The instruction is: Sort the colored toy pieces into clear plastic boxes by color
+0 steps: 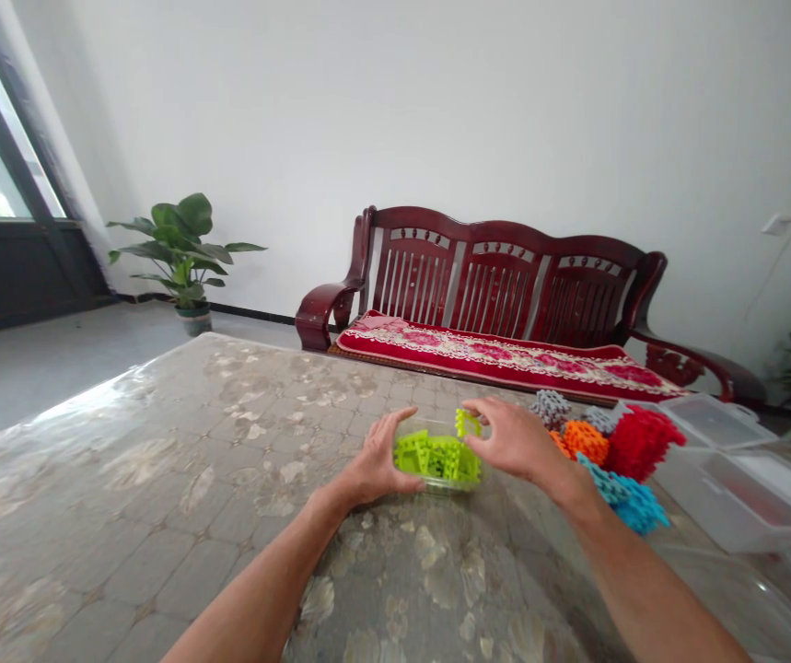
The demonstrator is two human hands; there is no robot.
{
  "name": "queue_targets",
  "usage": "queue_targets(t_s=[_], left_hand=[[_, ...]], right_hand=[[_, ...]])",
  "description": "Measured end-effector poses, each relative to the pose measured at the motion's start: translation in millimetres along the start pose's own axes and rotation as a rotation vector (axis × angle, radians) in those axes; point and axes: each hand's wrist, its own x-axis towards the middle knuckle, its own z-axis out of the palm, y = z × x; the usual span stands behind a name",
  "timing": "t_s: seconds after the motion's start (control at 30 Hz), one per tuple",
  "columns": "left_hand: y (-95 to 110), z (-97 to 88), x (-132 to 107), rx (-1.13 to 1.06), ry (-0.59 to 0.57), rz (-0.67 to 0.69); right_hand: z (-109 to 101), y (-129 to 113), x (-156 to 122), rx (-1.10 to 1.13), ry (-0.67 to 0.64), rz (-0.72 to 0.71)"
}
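Green blocks lie heaped in a clear tub on the surface, between our two hands. Our left hand curves around the tub's left side and holds it, thumb at the near rim and fingers farther back. Our right hand pinches one green piece between thumb and finger, over the tub's right side; its other fingers are hard to see. We cannot pick out every block in the blurry heap. Near our right wrist, orange pieces are partly covered, and clear boxes run off the right edge.
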Motion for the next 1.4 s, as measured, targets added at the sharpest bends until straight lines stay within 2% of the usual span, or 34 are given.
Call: queue_targets(t_s=[0.1, 0.17, 0.23, 0.33, 0.53, 0.63, 0.73, 0.8, 0.97, 1.07, 1.2, 1.27, 1.4], left_hand=[[0, 1.7, 0, 0.002, 0.016, -0.004], [1, 2.3, -1, 0.001, 0.018, -0.008], [1, 2.6, -1, 0.005, 0.012, -0.011], [2, 2.4, -1, 0.015, 0.002, -0.012], [2, 0.6, 1, 0.062, -0.019, 0.050], [1, -0.8, 1, 0.081, -0.041, 0.069], [0, -1.6, 0, 0.101, -0.073, 0.051], [1, -1.5, 0, 0.121, -0.091, 0.040], [2, -0.2, 0, 0.164, -0.088, 0.041], [4, 0.0, 1, 0.183, -0.084, 0.030], [7, -0.6, 1, 0.192, -0.088, 0.021], [6, -0.6, 1, 0.193, -0.088, 0.029], [1, 0.3, 2, 0.213, -0.076, 0.045]], right_hand=[[4, -31, -6, 0.066, -0.054, -0.107], [12, -41, -9, 0.140, -0.106, -0.137], [20, -43, -10, 0.196, -0.126, -0.149], [27, -41, -12, 0.195, -0.086, -0.162], [24, -37, -14, 0.177, 0.038, -0.200], [19, -18, -17, 0.267, 0.183, -0.128], [13, 16, -31, 0.348, 0.289, 0.017], [8, 43, -48, 0.341, 0.308, 0.118], [5, 102, -118, 0.163, 0.230, 0.384], [8, 127, -166, 0.048, 0.219, 0.427], [10, 141, -206, 0.028, 0.253, 0.538], [10, 140, -209, 0.104, 0.277, 0.544], [7, 133, -198, 0.246, 0.350, 0.551]])
